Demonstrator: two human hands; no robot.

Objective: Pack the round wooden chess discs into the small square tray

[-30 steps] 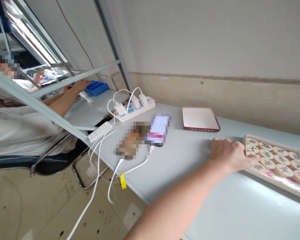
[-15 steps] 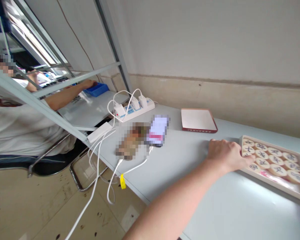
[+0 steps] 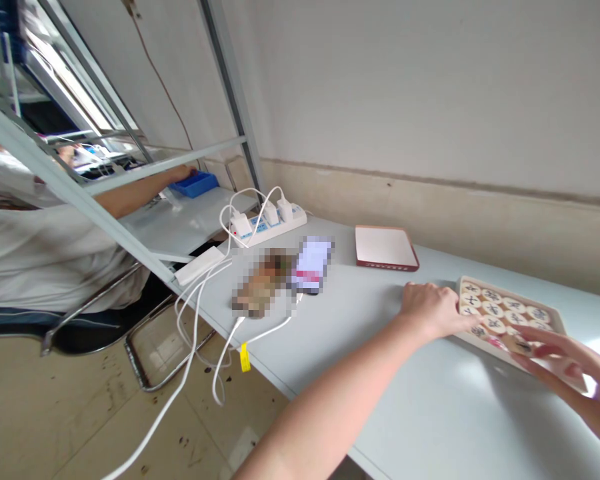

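Observation:
A shallow wooden tray (image 3: 510,292) lies on the pale table (image 3: 380,380) at the right, filled with several round Chinese chess pieces (image 3: 500,308). My left hand (image 3: 433,310) lies palm down at the tray's left end, its fingertips curled onto the tray's corner. From the right edge my right hand (image 3: 575,373) reaches in with fingers spread over the tray's near side, its fingertips just above the closest pieces. It holds nothing that I can see.
A red-edged flat box (image 3: 384,247) sits behind my left hand. Two phones (image 3: 310,265) charge from a power strip (image 3: 267,223), their cables hanging off the table's left edge. A seated person (image 3: 40,247) reaches to a blue bin (image 3: 196,183) behind a metal rack (image 3: 80,200).
My right hand has come into view over the tray's near edge. My view has swung right and back; my left hand has stayed at the tray's left end.

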